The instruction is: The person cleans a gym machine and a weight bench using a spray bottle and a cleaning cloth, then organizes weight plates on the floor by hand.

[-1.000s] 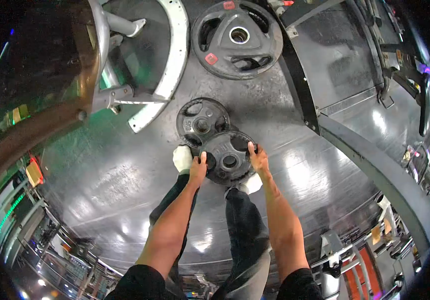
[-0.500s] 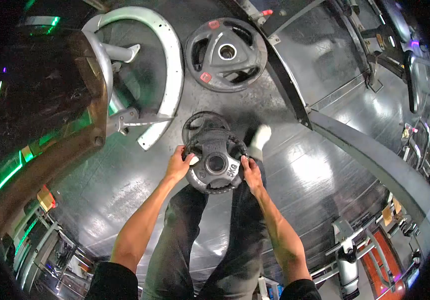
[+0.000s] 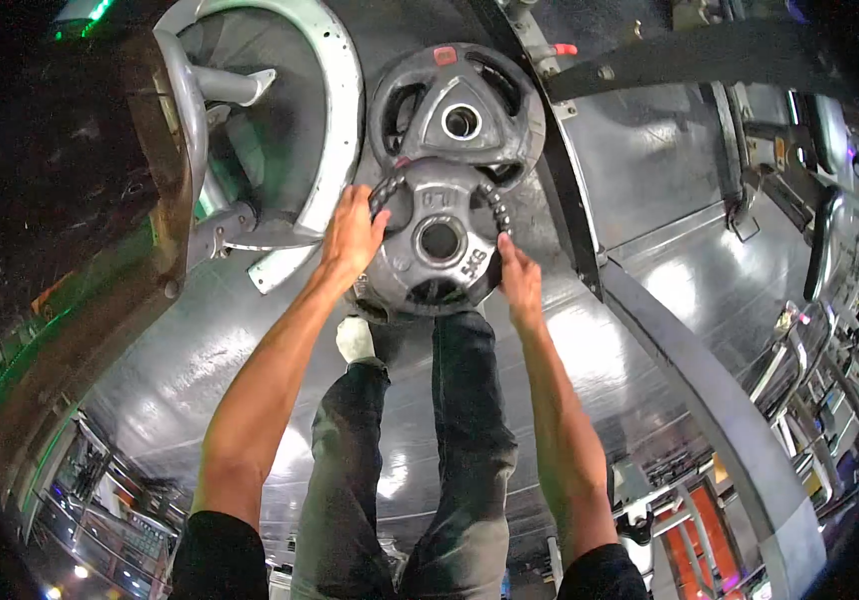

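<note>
A grey 5 kg weight plate with a round centre hole and grip openings is held out in front of me. My left hand is closed on its left rim, and my right hand grips the right rim. Beyond it, a larger black weight plate with a red mark lies on the floor; the 5 kg plate covers its near edge in this view. Part of another small plate shows beneath the held one at lower left, mostly hidden.
A curved white metal frame stands at the left. Along the right runs a long grey machine beam, joined to a dark upright bar. My shoe is just below the plates. More gym equipment lines both sides.
Both hands have carried the 5 kg plate forward, toward the larger plate, which it now overlaps in view. My left foot has come forward.
</note>
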Tool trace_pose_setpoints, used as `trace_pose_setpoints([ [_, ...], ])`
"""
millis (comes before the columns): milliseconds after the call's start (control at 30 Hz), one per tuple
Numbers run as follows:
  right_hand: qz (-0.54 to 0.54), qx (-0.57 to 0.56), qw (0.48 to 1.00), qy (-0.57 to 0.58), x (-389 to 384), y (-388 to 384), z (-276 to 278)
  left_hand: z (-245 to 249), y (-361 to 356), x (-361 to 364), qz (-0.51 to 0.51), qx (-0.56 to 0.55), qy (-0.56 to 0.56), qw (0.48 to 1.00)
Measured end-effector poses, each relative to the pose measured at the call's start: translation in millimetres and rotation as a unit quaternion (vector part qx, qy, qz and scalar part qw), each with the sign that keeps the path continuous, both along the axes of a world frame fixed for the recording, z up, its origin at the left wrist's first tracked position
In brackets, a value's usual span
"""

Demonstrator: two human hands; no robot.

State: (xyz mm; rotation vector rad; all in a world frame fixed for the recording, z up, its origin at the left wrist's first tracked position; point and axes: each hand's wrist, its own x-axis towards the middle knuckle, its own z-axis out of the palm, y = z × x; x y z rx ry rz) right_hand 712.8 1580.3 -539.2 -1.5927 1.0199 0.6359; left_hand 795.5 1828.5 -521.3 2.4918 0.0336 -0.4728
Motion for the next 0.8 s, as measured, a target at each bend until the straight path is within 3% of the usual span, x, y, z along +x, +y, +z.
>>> trace_pose_setpoints([
  [33,0.004,0.003,1.0,0.0,15,-4,-6,1,-3,16,-0.012,-0.001,0.028,1.0],
  [100,0.082,-0.143,0.986,0.022,45,-13,-20,-6,-9,44,-0.024,0.013,0.014,1.0],
  [200,0.04,-0.095,0.994,0.025,92,-31,-22,-8,-27,87,-0.052,0.036,0.019,0.998],
  [267,0.115,-0.15,0.981,0.032,131,-41,-9,-16,-36,113,-0.078,0.054,-0.001,0.995],
  [333,0.116,-0.179,0.975,0.055,150,-47,-18,-24,-40,132,-0.089,0.069,-0.02,0.993],
  [467,0.109,-0.178,0.978,0.024,169,-56,-38,-38,-45,153,-0.123,0.109,-0.061,0.985],
  [667,0.136,-0.201,0.97,0.016,191,-55,-59,-50,-48,158,-0.098,0.13,-0.018,0.987],
  [800,0.144,-0.181,0.971,0.053,202,-48,-39,-60,-46,161,-0.092,0.124,-0.027,0.988],
])
